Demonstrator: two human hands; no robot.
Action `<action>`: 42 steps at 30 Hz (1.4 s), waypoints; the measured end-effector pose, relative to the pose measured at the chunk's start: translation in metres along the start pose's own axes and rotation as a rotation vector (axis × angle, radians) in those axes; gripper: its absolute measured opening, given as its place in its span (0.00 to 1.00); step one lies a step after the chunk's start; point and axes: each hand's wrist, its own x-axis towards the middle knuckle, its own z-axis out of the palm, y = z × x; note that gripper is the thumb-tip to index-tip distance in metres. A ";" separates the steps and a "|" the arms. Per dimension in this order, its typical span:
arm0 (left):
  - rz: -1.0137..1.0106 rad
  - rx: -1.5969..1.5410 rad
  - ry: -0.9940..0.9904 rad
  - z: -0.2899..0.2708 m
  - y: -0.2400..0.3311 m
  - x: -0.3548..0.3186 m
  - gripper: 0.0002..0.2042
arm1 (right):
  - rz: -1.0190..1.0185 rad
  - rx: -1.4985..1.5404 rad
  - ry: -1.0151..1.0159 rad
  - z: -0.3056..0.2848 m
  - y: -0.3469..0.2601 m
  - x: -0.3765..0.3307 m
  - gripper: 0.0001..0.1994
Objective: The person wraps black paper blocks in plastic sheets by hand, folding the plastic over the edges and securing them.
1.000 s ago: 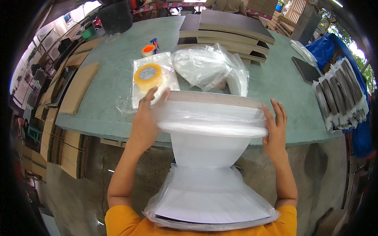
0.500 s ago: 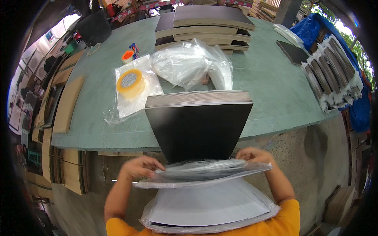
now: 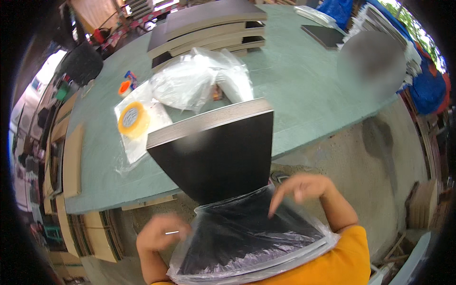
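A thick stack of black panels (image 3: 213,152) with pale layered edges leans at the near edge of the table. Below it, close against my body, a clear plastic bag (image 3: 247,232) lies wrinkled over a dark flat surface. My right hand (image 3: 306,187) is over the bag's right upper part, index finger stretched down at the plastic and the other fingers loosely bent. By the bag's left side is my left hand (image 3: 164,231), smeared by motion; a thin white strip shows at its fingers, and I cannot make out whether they hold it.
On the green table (image 3: 304,95) lie a roll of clear yellowish tape (image 3: 133,119), a small orange tape dispenser (image 3: 125,87) and crumpled plastic bags (image 3: 185,78). More panels (image 3: 213,21) are stacked at the back. Cardboard pieces (image 3: 73,161) stand at the left.
The view has turned, tilting the table. The plastic that was bunched between my hands now lies spread over the dark surface. Both hands have come off its edge, the left one lower.
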 end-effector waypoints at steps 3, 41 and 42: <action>0.223 -0.117 -0.438 0.039 0.018 0.023 0.18 | -0.056 -0.193 -0.546 0.042 0.037 0.043 0.27; 0.027 0.163 0.969 -0.230 0.066 0.277 0.14 | 0.218 -0.382 0.288 -0.037 0.230 0.057 0.20; 0.016 -0.022 1.134 -0.240 0.073 0.257 0.13 | 0.233 -0.393 0.268 -0.034 0.229 0.057 0.20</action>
